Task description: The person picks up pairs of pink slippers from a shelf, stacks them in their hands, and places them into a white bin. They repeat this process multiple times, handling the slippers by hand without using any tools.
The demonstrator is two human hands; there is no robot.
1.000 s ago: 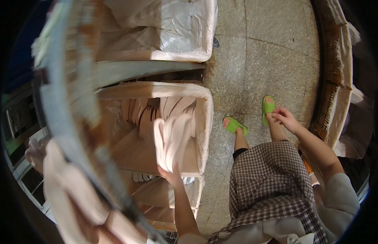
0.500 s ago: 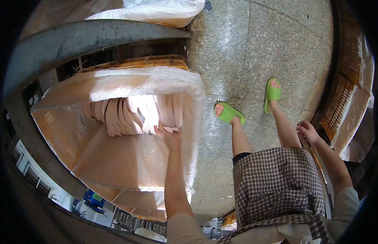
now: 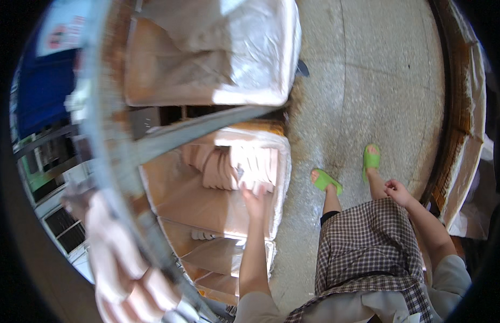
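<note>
A row of pale pink, curved, elongated pieces [image 3: 217,169] lies side by side in a basket with a pale liner [image 3: 207,210]; their exact kind is hard to tell. My left hand [image 3: 254,198] reaches into this basket, fingers apart, at the near edge of the row by its right end. Nothing shows in its grasp, though blur and glare soften the fingertips. My right hand [image 3: 399,192] hangs in front of the checked apron [image 3: 363,242], its fingers curled in with nothing visible in them.
Another lined bin [image 3: 207,64] stands beyond a metal bar [image 3: 207,126]. A blurred upright post [image 3: 113,107] and more pale pink pieces [image 3: 121,264] are at the left. Along the right runs a wicker basket [image 3: 460,156]. Green slippers [image 3: 371,159] are on the speckled floor [image 3: 390,81].
The view has shifted, bringing in the far bin and the post at left. My left hand stays beside the pink pieces, its fingers now more spread. My right hand remains curled.
</note>
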